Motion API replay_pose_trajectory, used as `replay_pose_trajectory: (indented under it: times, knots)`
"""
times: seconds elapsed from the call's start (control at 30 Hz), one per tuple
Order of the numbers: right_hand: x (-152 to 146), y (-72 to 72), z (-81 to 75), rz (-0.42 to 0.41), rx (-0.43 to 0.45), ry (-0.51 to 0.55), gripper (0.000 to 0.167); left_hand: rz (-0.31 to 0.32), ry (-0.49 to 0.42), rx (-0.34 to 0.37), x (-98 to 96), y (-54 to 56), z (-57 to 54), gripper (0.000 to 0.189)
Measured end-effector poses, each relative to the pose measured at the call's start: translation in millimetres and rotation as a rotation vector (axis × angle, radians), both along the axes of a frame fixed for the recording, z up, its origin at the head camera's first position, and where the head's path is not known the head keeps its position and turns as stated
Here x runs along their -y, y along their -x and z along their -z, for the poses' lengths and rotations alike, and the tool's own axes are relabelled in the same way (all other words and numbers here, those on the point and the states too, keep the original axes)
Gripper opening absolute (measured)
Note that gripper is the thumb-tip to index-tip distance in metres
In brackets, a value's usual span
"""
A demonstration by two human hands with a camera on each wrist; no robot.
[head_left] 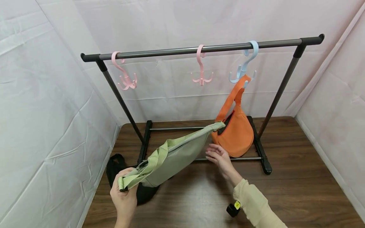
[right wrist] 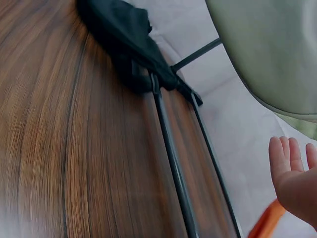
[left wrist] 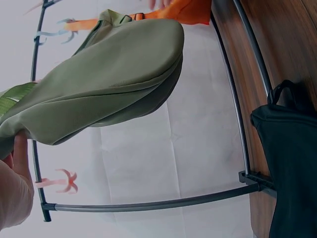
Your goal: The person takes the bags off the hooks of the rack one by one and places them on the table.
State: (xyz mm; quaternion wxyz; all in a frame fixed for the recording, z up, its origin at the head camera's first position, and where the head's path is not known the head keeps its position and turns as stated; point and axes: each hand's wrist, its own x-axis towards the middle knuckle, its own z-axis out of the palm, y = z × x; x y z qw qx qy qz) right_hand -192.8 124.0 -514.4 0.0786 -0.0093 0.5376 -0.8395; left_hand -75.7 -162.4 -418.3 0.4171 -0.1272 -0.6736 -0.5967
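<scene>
A light green shoulder bag (head_left: 185, 152) hangs in the air in front of the rack, tilted with its far end higher. My left hand (head_left: 124, 193) grips its near end, where the green strap (head_left: 156, 160) bunches. In the left wrist view the bag (left wrist: 119, 74) stretches away from my left hand (left wrist: 17, 183). Just right of the bag, my right hand (head_left: 222, 160) has its fingers extended and holds nothing. From the right wrist view, a gap shows between my right hand (right wrist: 297, 178) and the green bag (right wrist: 277, 54).
A clothes rack (head_left: 171, 52) carries a left pink hook (head_left: 126, 80), a middle pink hook (head_left: 201, 69) and a blue hook (head_left: 242, 68). An orange bag (head_left: 238, 134) hangs from the blue one. A black bag (head_left: 146, 193) and a small black-and-yellow object (head_left: 233, 209) lie on the wooden floor.
</scene>
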Motion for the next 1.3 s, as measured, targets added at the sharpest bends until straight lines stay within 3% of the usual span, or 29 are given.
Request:
replay_pose_trajectory:
  times: [0.23, 0.37, 0.63, 0.77, 1.0, 1.13, 1.3]
  knots:
    - [9, 11.5, 0.7, -0.095, 0.084, 0.123, 0.029, 0.085, -0.033, 0.007, -3.4, -3.7, 0.4, 0.02]
    - [9, 12.4, 1.6, -0.106, 0.089, 0.171, 0.018, 0.096, -0.069, 0.071, -4.5, -5.4, 2.2, 0.017]
    - [0, -0.3, 8.4, -0.065, 0.104, 0.083, 0.017, 0.195, -0.193, 0.097, -0.7, -1.2, 15.0, 0.021]
    - [-7, -9.7, 12.0, -0.038, 0.131, 0.031, 0.011, 0.186, -0.208, 0.141, 1.0, 0.3, 24.0, 0.021]
    - [-18, -27.1, 15.4, 0.022, 0.187, -0.019, 0.013, 0.226, -0.243, 0.163, -1.7, 2.0, 36.3, 0.032]
    - [-23, -36.9, 17.8, 0.055, 0.22, -0.054, 0.014, 0.187, -0.238, 0.237, -3.5, 1.8, 41.0, 0.036]
    - [-30, -49.9, 21.0, 0.077, 0.239, -0.097, 0.014, 0.171, -0.236, 0.395, -4.3, 0.2, 46.2, 0.031]
